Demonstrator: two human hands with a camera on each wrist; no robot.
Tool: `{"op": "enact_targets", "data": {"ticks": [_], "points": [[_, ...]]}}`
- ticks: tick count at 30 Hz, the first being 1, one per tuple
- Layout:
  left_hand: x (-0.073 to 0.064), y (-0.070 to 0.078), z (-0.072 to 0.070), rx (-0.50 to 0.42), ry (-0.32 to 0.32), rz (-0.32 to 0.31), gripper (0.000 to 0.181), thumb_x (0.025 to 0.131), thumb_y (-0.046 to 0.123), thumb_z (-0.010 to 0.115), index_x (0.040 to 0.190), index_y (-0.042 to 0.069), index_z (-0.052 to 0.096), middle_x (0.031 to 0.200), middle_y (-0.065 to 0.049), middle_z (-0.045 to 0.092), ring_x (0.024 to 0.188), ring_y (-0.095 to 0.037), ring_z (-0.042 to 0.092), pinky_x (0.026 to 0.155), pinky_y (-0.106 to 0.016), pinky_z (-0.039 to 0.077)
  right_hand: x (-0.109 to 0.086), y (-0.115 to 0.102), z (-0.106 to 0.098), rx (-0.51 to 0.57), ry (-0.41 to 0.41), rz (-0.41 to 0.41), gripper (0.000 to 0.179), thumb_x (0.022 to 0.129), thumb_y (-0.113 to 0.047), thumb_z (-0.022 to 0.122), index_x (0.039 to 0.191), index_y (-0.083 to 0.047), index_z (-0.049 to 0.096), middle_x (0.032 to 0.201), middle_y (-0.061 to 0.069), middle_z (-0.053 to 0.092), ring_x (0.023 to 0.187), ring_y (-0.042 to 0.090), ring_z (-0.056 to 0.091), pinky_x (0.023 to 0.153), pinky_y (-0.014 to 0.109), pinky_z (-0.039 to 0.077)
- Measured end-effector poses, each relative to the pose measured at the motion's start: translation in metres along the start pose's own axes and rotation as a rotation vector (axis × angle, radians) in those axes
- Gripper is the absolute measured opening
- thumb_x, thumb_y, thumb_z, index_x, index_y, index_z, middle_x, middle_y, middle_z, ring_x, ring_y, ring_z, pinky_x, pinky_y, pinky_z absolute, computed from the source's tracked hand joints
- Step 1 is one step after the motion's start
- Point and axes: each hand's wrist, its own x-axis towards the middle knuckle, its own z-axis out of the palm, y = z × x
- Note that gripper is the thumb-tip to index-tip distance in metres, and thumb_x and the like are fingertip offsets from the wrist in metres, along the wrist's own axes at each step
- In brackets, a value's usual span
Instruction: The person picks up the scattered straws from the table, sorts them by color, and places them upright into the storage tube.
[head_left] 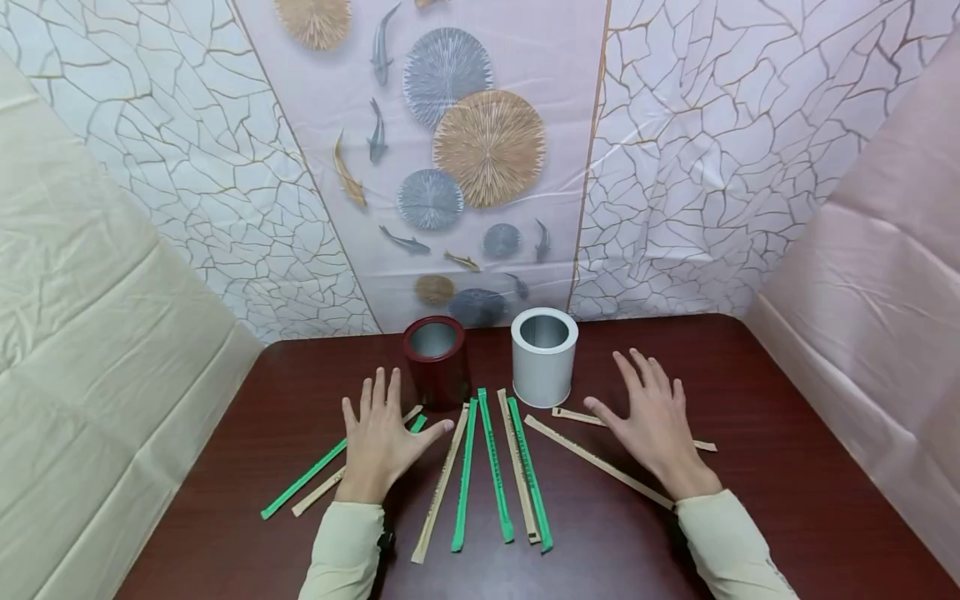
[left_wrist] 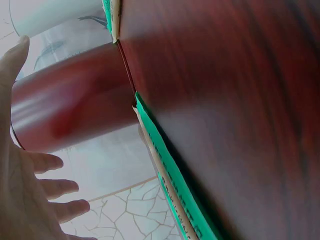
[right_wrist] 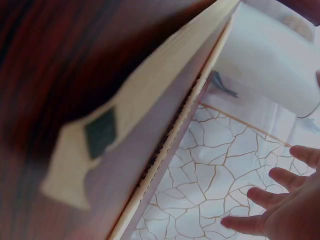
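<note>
Right, both hands are out over the dark red-brown table (head_left: 210,508), and neither one holds a thing. On my left hand (head_left: 386,437) the fingers are spread and nearly straight, thumb splayed toward the middle, and it covers part of the outermost green straw (head_left: 303,479) and the tan straw next to it (head_left: 318,493), both in paper sleeves; a green end pokes out near my thumb. Over to my right hand (head_left: 656,417): fingers fanned and extended too, thumb pointing inward, with the rearmost tan straw (head_left: 576,416) showing on either side of it and a slanting tan straw (head_left: 600,462) running down toward my wrist. Between the hands, five more wrapped straws make a loose fan: from the left, tan (head_left: 443,483), green (head_left: 466,475), green (head_left: 496,467), then a tan (head_left: 517,462) and a green (head_left: 530,475) lying side by side. Just behind them, upright near the table's back edge, stand the dark red can (head_left: 438,375) and, slightly apart on its right, the white can (head_left: 542,375), mouths facing up. Beyond hangs the printed backdrop (head_left: 660,167), crackle-patterned around a panel of fish.
</note>
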Motion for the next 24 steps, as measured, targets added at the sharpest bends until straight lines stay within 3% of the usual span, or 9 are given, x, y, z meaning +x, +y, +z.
{"op": "enact_targets", "data": {"ticks": [6, 11, 17, 20, 24], "points": [[-0.001, 0.006, -0.002, -0.122, 0.024, -0.022, 0.119, 0.084, 0.082, 0.066, 0.167, 0.006, 0.028, 0.171, -0.022, 0.027, 0.157, -0.043, 0.026, 0.122, -0.074, 0.015, 0.005, -0.004, -0.009, 0.200, 0.063, -0.035, 0.057, 0.102, -0.029, 0.073, 0.149, -0.002, 0.055, 0.153, 0.023, 0.048, 0.140, 0.047, 0.045, 0.107, 0.069, 0.040], [0.002, 0.011, -0.010, -0.263, 0.089, -0.029, 0.110, 0.087, 0.074, 0.072, 0.165, 0.006, 0.033, 0.166, -0.020, 0.037, 0.152, -0.042, 0.037, 0.121, -0.070, 0.026, 0.019, -0.011, -0.017, 0.328, 0.061, -0.058, 0.053, 0.101, -0.023, 0.075, 0.145, 0.000, 0.057, 0.148, 0.023, 0.052, 0.139, 0.044, 0.048, 0.110, 0.065, 0.040], [0.003, 0.023, -0.020, -0.500, 0.170, -0.081, 0.082, 0.097, 0.052, 0.073, 0.160, 0.011, 0.042, 0.158, -0.015, 0.047, 0.145, -0.037, 0.046, 0.113, -0.064, 0.041, 0.046, -0.028, -0.016, 0.487, 0.021, -0.106, 0.048, 0.100, -0.013, 0.074, 0.144, -0.002, 0.060, 0.147, 0.020, 0.055, 0.134, 0.040, 0.054, 0.102, 0.059, 0.051], [0.005, 0.030, -0.020, -0.579, 0.201, -0.097, 0.074, 0.100, 0.045, 0.072, 0.160, 0.013, 0.043, 0.159, -0.013, 0.046, 0.146, -0.035, 0.046, 0.113, -0.062, 0.043, 0.060, -0.033, -0.010, 0.481, -0.037, -0.119, 0.054, 0.100, -0.018, 0.075, 0.149, -0.002, 0.057, 0.152, 0.020, 0.051, 0.140, 0.039, 0.050, 0.105, 0.060, 0.049], [0.017, 0.040, -0.018, -0.596, 0.209, -0.069, 0.076, 0.101, 0.048, 0.071, 0.162, 0.015, 0.041, 0.166, -0.010, 0.038, 0.151, -0.034, 0.040, 0.115, -0.062, 0.040, 0.075, -0.032, -0.002, 0.400, -0.115, -0.102, 0.067, 0.100, -0.034, 0.075, 0.156, -0.007, 0.050, 0.164, 0.018, 0.040, 0.151, 0.040, 0.037, 0.116, 0.064, 0.036]]}}
